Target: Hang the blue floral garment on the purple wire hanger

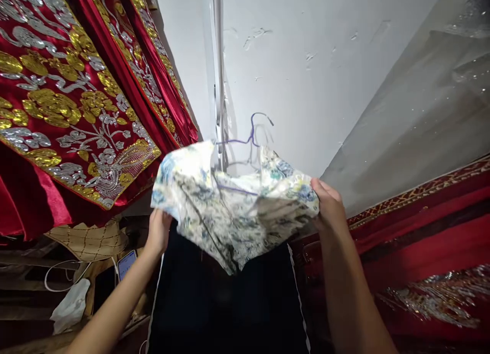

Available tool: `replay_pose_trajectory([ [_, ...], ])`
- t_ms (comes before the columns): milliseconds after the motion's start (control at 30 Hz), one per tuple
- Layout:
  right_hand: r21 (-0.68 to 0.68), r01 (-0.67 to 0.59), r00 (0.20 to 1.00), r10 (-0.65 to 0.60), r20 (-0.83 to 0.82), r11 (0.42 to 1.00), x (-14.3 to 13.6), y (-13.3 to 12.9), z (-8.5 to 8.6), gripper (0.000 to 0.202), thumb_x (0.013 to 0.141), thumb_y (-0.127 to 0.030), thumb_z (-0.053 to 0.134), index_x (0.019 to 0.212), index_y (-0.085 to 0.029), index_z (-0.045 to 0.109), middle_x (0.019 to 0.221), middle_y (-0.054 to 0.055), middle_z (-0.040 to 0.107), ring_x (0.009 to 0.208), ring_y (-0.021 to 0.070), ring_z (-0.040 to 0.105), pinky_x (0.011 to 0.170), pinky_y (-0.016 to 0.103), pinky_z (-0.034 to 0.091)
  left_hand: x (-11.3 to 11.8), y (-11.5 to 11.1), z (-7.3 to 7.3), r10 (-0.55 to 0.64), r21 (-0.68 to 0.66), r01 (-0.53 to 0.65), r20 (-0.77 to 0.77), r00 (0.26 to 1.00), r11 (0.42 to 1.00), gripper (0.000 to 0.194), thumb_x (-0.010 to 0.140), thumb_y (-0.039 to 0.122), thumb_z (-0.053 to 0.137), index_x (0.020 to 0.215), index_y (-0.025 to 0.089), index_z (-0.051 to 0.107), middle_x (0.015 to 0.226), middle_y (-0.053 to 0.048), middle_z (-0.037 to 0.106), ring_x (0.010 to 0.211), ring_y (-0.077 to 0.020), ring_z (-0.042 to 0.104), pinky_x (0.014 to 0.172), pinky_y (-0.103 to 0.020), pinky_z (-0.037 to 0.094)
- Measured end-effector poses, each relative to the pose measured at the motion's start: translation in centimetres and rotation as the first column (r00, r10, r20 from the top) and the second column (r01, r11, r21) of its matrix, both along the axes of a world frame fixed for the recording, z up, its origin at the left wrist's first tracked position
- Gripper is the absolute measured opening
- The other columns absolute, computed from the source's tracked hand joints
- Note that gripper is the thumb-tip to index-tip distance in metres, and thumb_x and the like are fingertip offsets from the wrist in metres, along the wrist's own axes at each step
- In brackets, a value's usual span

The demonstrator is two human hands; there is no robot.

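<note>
A short floral blouse (237, 211), white with blue, yellow and green patches, hangs spread between my hands on a thin purple hanger (251, 135). The hanger's hook sticks up in front of the wall, and its lower bar shows through the neckline. My left hand (160, 230) is closed at the left sleeve, its fingers partly hidden behind the cloth. On the other side my right hand (327, 203) pinches the right sleeve's edge, thumb on top. Dark clothing lies below the blouse.
Red garments with gold and silver embroidery (88, 83) hang at upper left. Behind the blouse stands a scuffed white wall (298, 63) with a vertical metal rail (217, 63). A lit phone (126, 263) and cable lie at lower left. Sheer, beaded red fabric (432, 241) is at right.
</note>
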State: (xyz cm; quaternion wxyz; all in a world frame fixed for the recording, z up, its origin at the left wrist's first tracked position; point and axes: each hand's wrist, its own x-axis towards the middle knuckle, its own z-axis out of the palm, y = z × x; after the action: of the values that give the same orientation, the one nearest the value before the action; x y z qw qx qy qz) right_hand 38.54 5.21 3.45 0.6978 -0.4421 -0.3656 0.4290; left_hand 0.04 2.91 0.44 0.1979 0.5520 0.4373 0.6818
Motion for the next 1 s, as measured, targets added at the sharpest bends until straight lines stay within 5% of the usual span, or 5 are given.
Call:
replay_pose_trajectory([
  [167,0.021,-0.087,0.995,0.085,0.051,0.996,-4.5,0.7,1.1,0.037,0.078,-0.054,0.077,0.091,-0.020,0.072,0.070,0.003,0.070,0.061,0.0199,0.065,0.054,0.029,0.051,2.8,-2.0,-2.2,0.350,0.200,-0.386,0.193,0.917,0.901,0.032,0.089,0.027,0.068,0.118,0.023,0.054,0.113,-0.005,0.054,0.099,-0.0153,0.055,0.088,-0.028,0.044],
  [300,-0.010,-0.152,0.979,0.152,0.134,0.988,-5.1,-0.9,0.2,0.037,0.081,-0.056,0.073,0.083,-0.019,0.070,0.067,0.002,0.066,0.060,0.0179,0.060,0.053,0.027,0.047,6.1,-3.8,-2.2,0.139,0.198,-0.089,-0.255,0.957,0.976,0.019,0.092,0.019,0.062,0.111,0.022,0.062,0.106,-0.006,0.057,0.096,-0.0181,0.056,0.080,-0.028,0.046],
  [500,-0.104,-0.151,0.976,0.166,0.145,0.983,-2.1,-2.7,-3.7,0.034,0.075,-0.053,0.079,0.075,-0.020,0.070,0.070,0.002,0.067,0.066,0.0195,0.062,0.058,0.027,0.049,7.7,-4.8,-3.4,-0.311,-0.104,0.307,-0.551,0.774,0.946,0.024,0.098,0.012,0.047,0.111,0.022,0.065,0.107,-0.007,0.066,0.099,-0.0186,0.063,0.083,-0.031,0.050],
  [733,-0.090,0.061,0.994,-0.053,0.091,0.994,-1.7,-3.0,-4.9,0.043,0.071,-0.057,0.081,0.089,-0.019,0.072,0.071,0.004,0.068,0.071,0.0238,0.068,0.059,0.032,0.054,8.0,-5.8,-5.0,-0.151,0.081,0.234,-0.554,0.819,0.969,0.030,0.093,0.006,0.052,0.114,0.023,0.065,0.114,-0.006,0.072,0.120,-0.0234,0.061,0.105,-0.043,0.046],
  [1000,0.022,0.183,0.982,-0.182,-0.043,0.983,-3.7,-0.9,0.6,0.044,0.074,-0.058,0.078,0.089,-0.017,0.070,0.075,0.005,0.068,0.065,0.0195,0.066,0.061,0.031,0.055,8.5,-5.4,-2.8,-0.199,-0.093,0.177,-0.552,0.809,0.980,0.038,0.098,0.019,0.052,0.136,0.027,0.054,0.122,-0.010,0.065,0.115,-0.0238,0.060,0.097,-0.040,0.049],
])
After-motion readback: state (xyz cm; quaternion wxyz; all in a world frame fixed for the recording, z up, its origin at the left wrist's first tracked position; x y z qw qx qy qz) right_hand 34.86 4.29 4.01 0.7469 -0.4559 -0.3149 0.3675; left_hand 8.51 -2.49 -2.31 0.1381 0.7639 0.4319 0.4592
